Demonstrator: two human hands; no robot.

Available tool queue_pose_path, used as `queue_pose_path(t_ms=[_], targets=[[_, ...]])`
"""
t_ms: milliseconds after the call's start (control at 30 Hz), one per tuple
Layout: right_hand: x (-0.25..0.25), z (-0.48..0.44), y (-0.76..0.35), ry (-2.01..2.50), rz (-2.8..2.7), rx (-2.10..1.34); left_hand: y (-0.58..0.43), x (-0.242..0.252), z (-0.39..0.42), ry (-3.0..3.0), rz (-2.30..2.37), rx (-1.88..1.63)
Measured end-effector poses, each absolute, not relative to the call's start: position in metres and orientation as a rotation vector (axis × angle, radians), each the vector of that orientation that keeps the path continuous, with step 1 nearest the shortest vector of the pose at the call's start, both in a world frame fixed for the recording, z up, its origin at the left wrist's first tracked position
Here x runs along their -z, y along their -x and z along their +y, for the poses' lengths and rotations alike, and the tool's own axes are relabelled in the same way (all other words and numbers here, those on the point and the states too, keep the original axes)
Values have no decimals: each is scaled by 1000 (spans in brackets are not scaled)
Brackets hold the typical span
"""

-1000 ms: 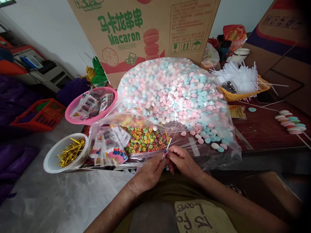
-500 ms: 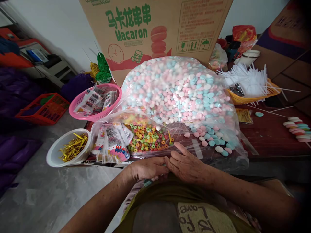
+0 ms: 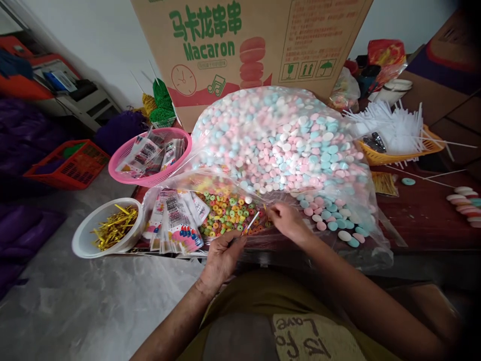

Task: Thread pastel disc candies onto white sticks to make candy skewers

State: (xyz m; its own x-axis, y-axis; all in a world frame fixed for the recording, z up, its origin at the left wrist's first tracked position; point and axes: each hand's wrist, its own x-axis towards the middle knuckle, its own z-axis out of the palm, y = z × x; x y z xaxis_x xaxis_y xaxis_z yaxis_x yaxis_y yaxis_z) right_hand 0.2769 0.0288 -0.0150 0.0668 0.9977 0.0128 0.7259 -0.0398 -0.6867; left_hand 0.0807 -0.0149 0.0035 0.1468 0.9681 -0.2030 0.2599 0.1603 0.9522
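My left hand [image 3: 222, 256] is closed on the lower end of a thin white stick [image 3: 252, 221] that points up and to the right. My right hand [image 3: 285, 219] reaches forward over the edge of the pile of small coloured ring candies [image 3: 225, 210]; its fingers are pinched, and what they hold is too small to name. Behind them lies a large clear bag of pink, blue and white round candies [image 3: 278, 140]. Loose round candies [image 3: 334, 220] lie right of my right hand.
A white bowl of gold twist ties [image 3: 107, 228] and printed wrappers [image 3: 175, 220] lie at the left. A pink basket [image 3: 150, 155], a Macaron cardboard box [image 3: 240, 40], an orange tray of white sticks [image 3: 398, 135] and finished candy skewers [image 3: 466, 200] surround the work spot.
My hands were joined low near my lap; now they have parted. My left hand raises the stick, and my right hand has moved forward to the ring candies.
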Motion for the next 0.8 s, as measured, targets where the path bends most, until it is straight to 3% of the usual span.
queue_pose_path(t_ms=[233,433,633,800], targets=[[19,19,-278,1683,-1721,-558,-86,-5,-8,-675,1335,-856],[-18,-20,-262,1149,-1781,-1017,-102,-15,-6,-790,1219,-823],[-21,-23,-246,1175,-1731,-1252,-100,-15,-17,-965,1080,-747],[-15,-27,-240,1280,-1764,-1017,-98,-6,-22,-935,1060,-882]])
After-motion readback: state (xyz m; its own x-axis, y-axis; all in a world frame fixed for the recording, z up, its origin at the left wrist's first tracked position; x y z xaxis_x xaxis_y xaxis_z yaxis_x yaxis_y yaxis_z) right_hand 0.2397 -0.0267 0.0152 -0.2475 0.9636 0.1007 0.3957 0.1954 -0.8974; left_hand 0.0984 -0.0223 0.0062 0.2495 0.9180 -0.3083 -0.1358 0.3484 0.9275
